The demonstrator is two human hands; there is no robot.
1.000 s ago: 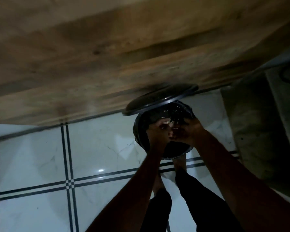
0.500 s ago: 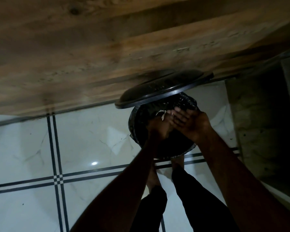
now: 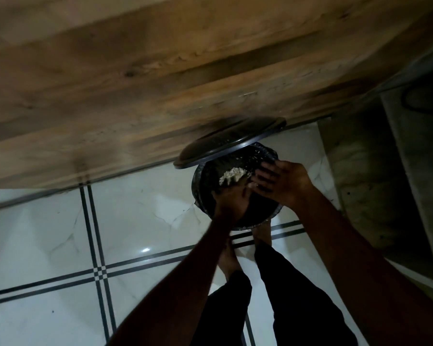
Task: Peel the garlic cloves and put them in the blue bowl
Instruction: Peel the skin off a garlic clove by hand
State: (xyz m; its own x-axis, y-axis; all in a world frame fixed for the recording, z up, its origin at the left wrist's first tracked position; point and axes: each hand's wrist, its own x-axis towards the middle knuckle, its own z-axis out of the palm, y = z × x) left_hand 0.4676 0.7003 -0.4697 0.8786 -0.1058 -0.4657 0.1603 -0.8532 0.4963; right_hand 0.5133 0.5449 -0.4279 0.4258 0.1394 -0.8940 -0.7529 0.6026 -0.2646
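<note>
Lying in the bin (image 3: 205, 196), a pale clump of garlic skins (image 3: 231, 175) showed where half a second before only a scrap hung between the hands. Left hand (image 3: 231, 203) looked loosely uncurled, right hand (image 3: 279, 182) spread, both empty. Lid (image 3: 225, 143) stood raised.

Dim, underexposed view — a small glare spot on the glossy floor tiles (image 3: 145, 250), wood panel (image 3: 160, 78) motion-blurred, edges bowed.
</note>
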